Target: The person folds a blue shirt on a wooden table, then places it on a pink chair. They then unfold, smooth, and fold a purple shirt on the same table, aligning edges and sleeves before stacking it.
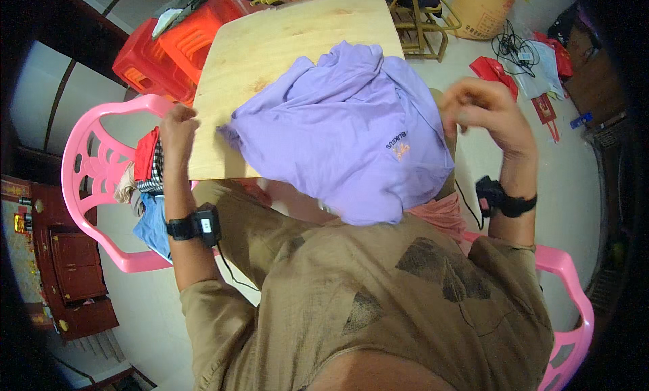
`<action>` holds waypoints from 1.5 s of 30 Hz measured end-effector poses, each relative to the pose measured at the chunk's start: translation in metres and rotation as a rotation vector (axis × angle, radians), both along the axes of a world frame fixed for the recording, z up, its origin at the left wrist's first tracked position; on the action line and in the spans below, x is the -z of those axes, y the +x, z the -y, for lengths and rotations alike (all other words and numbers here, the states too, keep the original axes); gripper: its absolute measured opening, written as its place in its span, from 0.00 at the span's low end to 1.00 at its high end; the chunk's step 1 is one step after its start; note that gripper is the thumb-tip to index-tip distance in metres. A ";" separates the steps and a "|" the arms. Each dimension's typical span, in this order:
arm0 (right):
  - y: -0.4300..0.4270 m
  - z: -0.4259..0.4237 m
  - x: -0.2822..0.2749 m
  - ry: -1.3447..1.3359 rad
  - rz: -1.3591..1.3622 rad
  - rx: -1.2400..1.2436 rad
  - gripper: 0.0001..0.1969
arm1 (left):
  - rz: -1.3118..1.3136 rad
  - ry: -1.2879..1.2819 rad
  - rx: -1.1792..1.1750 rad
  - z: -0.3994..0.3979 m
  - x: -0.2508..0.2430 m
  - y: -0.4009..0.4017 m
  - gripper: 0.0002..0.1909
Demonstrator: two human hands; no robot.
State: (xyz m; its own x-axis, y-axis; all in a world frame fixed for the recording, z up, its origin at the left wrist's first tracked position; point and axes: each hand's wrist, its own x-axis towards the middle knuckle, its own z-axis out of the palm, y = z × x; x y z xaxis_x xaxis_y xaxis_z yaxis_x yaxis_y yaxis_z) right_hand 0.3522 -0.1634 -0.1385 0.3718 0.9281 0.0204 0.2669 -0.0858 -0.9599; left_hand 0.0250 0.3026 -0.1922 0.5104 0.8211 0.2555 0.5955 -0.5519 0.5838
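Observation:
A rumpled lavender garment [334,132] with small dark lettering and an orange print lies over the right part of a light wooden table [238,51]. Its near edge hangs off the front towards the lap. My left hand [178,125] is raised by the table's left edge, fingers curled, apart from the cloth; whether its fingers are fully closed is unclear. Beside the garment's right edge, my right hand [476,107] is bent at the wrist and a little blurred, its fingers curved and apart, with nothing seen in it. Each wrist wears a black strap with a small device.
On the left, a pink plastic chair [116,244] bears folded clothes, among them red [146,153] and blue [154,221] ones. Red plastic stools [152,61] stand behind it. A folding metal frame [421,31], a large tub [479,11] and coiled black cable [514,51] are at the back right.

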 end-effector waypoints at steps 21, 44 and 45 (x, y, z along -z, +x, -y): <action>0.052 -0.108 0.141 0.012 0.662 0.555 0.10 | 0.510 -0.693 0.547 0.146 0.046 0.218 0.04; 0.047 0.041 0.082 -0.174 0.388 0.700 0.09 | 0.500 -0.407 -0.124 0.056 0.059 -0.002 0.18; 0.042 0.026 0.079 -0.056 0.253 0.672 0.10 | 0.535 -0.413 -0.075 0.060 0.057 0.010 0.16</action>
State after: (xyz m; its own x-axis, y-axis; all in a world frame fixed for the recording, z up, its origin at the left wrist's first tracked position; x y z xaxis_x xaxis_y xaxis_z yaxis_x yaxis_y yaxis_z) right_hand 0.3937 -0.1896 -0.2178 0.8532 0.5023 0.1408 0.3528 -0.3568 -0.8650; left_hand 0.0352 0.2426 -0.2490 0.3389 0.9338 0.1153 0.1937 -0.1891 0.9626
